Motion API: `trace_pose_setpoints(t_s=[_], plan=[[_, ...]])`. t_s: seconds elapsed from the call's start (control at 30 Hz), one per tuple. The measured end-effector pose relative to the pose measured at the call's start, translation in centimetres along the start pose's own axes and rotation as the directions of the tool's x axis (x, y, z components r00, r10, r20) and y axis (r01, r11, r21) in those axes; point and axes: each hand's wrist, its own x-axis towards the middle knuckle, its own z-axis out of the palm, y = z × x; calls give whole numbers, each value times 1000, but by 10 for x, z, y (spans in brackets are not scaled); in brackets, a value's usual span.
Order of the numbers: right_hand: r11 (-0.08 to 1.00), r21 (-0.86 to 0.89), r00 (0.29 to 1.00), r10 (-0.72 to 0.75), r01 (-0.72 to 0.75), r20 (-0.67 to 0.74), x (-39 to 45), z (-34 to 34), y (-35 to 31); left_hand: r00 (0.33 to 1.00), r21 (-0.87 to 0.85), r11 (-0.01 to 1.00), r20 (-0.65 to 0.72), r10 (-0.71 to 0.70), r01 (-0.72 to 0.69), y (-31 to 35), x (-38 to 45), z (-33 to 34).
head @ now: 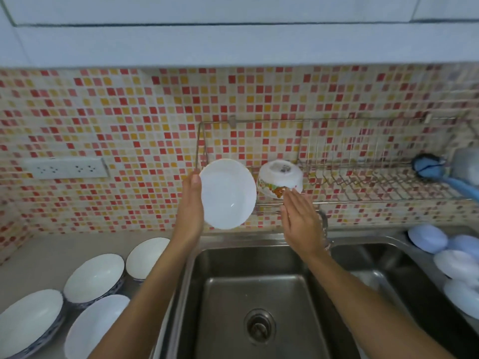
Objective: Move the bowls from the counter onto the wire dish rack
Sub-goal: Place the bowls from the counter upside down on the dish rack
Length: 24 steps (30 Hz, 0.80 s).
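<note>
On counter four bowls, left hand gripping white bowl, right hand splayed.

No text, label, brand or number is showing legibly anywhere; nothing readable is appearing on any item.

Bowls left of sink, rack behind
</note>
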Motion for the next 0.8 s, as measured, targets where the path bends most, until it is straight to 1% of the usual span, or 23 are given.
trace_pose_setpoints(t_s=[0.07,0.1,0.17,0.2,0.3,0.4,0.47,0.57,0.7,0.8], plan=[[999,25,996,-21,23,-91,-1,10,1,989,152,977,-12,151,-147,12,12,13],[999,30,991,-25,29,-132,-2,14,0,980,223,956,-12,199,-191,14,20,20],[999,37,982,-31,38,-185,-1,17,0,964,370,894,24,264,-254,9,37,34],[998,32,979,-46,54,-200,-1,18,2,956,447,847,68,287,-286,4,45,41],[994,4,973,-106,110,-207,-1,18,6,938,635,690,220,268,-346,-15,62,54],[995,19,974,-94,100,-205,-1,20,8,923,750,541,269,275,-380,-24,68,64],[996,38,975,-76,86,-211,-1,22,5,901,784,455,313,300,-423,-29,72,65],[996,45,974,-72,83,-215,-3,25,6,897,800,414,342,279,-434,-36,78,68],[995,36,971,-79,89,-225,-3,28,9,909,788,456,332,253,-414,-36,80,75],[996,31,966,-73,83,-248,-2,28,8,910,789,454,353,218,-415,-38,83,76]])
